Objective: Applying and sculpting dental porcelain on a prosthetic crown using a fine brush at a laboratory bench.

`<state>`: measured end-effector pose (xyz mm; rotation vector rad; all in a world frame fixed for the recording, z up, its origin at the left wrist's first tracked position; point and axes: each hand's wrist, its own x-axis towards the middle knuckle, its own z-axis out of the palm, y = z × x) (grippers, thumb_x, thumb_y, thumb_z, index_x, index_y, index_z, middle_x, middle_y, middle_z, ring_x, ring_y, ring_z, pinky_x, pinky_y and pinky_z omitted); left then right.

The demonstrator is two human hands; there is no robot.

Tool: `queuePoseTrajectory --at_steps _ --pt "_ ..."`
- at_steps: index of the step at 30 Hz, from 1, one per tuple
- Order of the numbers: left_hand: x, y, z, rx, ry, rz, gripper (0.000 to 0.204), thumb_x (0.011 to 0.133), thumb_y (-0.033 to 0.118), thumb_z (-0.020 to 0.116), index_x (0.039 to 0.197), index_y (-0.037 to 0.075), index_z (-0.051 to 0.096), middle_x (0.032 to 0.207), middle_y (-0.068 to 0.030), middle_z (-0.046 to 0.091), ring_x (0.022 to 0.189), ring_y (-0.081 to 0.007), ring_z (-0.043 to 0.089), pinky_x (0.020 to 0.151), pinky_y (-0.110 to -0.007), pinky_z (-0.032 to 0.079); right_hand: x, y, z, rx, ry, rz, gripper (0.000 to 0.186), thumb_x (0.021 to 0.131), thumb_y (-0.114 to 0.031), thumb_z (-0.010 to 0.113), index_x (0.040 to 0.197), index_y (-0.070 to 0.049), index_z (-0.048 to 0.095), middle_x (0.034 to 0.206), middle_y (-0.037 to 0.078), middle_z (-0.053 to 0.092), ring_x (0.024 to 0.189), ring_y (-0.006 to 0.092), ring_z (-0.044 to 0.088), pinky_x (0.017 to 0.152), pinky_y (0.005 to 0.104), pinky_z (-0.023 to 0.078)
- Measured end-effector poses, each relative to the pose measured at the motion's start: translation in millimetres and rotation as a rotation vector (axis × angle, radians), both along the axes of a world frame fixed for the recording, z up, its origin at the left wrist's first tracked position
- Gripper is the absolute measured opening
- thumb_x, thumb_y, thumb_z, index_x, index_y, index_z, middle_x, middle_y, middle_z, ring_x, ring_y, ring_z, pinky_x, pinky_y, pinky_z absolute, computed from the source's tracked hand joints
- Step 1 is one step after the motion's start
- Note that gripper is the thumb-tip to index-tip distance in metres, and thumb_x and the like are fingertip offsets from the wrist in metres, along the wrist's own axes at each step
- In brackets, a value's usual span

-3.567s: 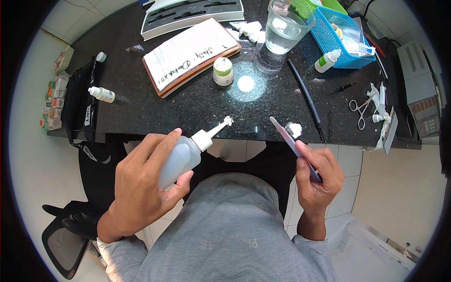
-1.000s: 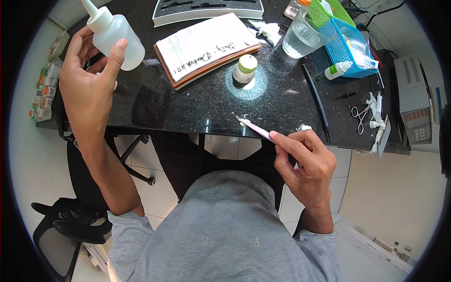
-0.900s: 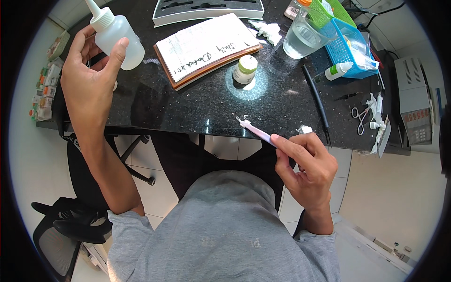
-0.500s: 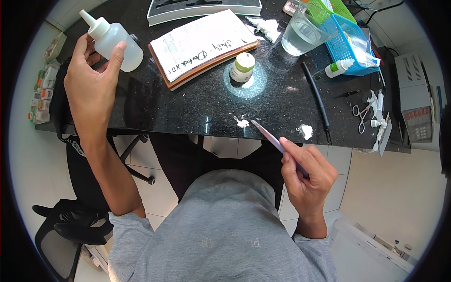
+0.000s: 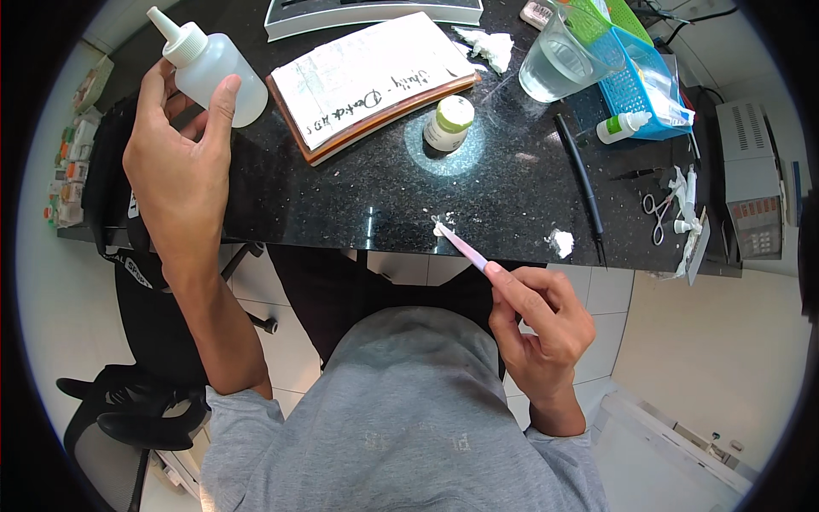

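My left hand (image 5: 181, 175) is closed around the lower part of a translucent white squeeze bottle (image 5: 229, 78) with a pointed nozzle, at the far left of the black countertop. Between the thumb and fingers of my right hand (image 5: 546, 328) is a slim lilac tool, which looks like tweezers (image 5: 466, 249). Its tip touches a small white clump (image 5: 439, 229) near the counter's front edge, partly covering it. Fine white crumbs lie around that spot. Another white clump (image 5: 561, 243) rests to the right. Beyond them stands a small white jar with a pale green lid (image 5: 455, 113).
A paper pad on a brown base (image 5: 367, 90) lies at the back, beside crumpled tissue (image 5: 488, 49). A glass of water (image 5: 556, 64) stands near a blue basket (image 5: 636, 81). To the right are a dark pen-like tool (image 5: 578, 179), a dropper bottle (image 5: 621, 127) and scissor-handled forceps (image 5: 655, 218).
My right hand has moved left and brought the lilac tool's tip onto the small white clump. The left hand still holds the bottle. The whole view has shifted slightly.
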<state>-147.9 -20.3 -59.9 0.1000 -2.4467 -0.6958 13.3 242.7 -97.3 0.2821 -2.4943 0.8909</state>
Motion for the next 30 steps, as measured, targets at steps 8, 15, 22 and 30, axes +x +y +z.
queuePoseTrajectory --at_steps 8,15,22,30 --pt "11 2 -19 0.124 0.101 -0.106 0.064 0.089 0.027 0.073 0.141 0.001 0.047 0.130 -0.0259 0.058 0.118 -0.0347 0.061 0.094 -0.044 0.055 -2 -1 -2 -0.008 0.045 0.045 0.050 0.064 0.010 0.073 0.111 -0.008 0.075 0.083 0.006 0.065 0.055 0.0073 0.053 0.042 0.0199 0.041" --pt "23 11 -30 0.233 0.220 -0.198 0.069 0.088 0.014 0.072 0.147 0.003 0.038 0.143 -0.0226 0.047 0.130 -0.0345 0.051 0.105 -0.045 0.048 -4 0 -3 0.020 0.044 0.056 0.053 0.063 0.011 0.073 0.113 -0.008 0.074 0.083 0.006 0.064 0.055 0.0075 0.052 0.042 0.0200 0.041" --pt "49 19 -31 0.197 0.609 -0.230 0.049 0.093 -0.002 0.055 0.135 -0.013 0.033 0.125 -0.0274 0.052 0.112 -0.0290 0.059 0.090 -0.034 0.057 -6 0 1 -0.023 0.036 0.017 0.047 0.067 0.011 0.072 0.110 -0.006 0.074 0.081 0.005 0.065 0.055 0.0076 0.055 0.043 0.0201 0.042" --pt "41 56 -31 0.349 0.083 -0.800 0.033 0.088 -0.003 0.065 0.121 -0.004 0.062 0.113 -0.0168 0.067 0.105 -0.0225 0.067 0.093 -0.033 0.053 -6 1 7 -0.014 -0.060 -0.013 0.041 0.072 0.008 0.071 0.109 -0.006 0.075 0.079 0.005 0.066 0.054 0.0062 0.056 0.043 0.0213 0.042"
